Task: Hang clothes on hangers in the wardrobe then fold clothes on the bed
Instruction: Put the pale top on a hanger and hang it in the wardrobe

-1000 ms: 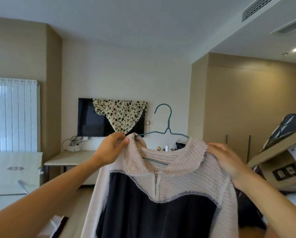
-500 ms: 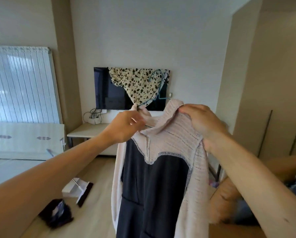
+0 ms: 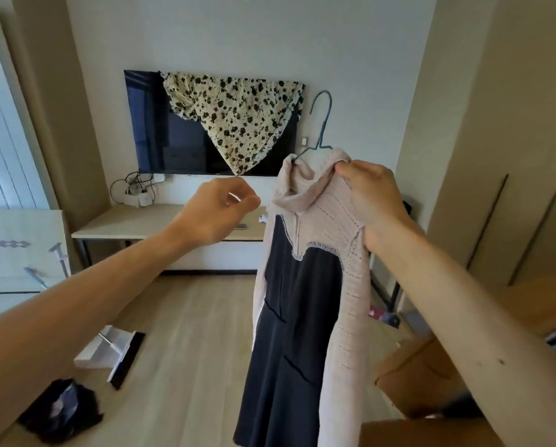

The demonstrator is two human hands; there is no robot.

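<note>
Right hand [image 3: 372, 198] grips the pink knit collar of the dress [image 3: 299, 317], fingers curled into the fabric; the dress hangs straight down below the grip, and the hook of the teal hanger [image 3: 322, 124] pokes up just above-left of it. Left hand [image 3: 217, 212] pinched the collar edge half a second ago but has let go, now left of the grip and clear of the dress, fingers curled, thumb near forefinger, holding nothing. Further left behind, floral cloth [image 3: 234, 121] drapes over the TV [image 3: 154, 130] above a desk [image 3: 147, 225]; wardrobe doors [image 3: 512, 204] to the right.
</note>
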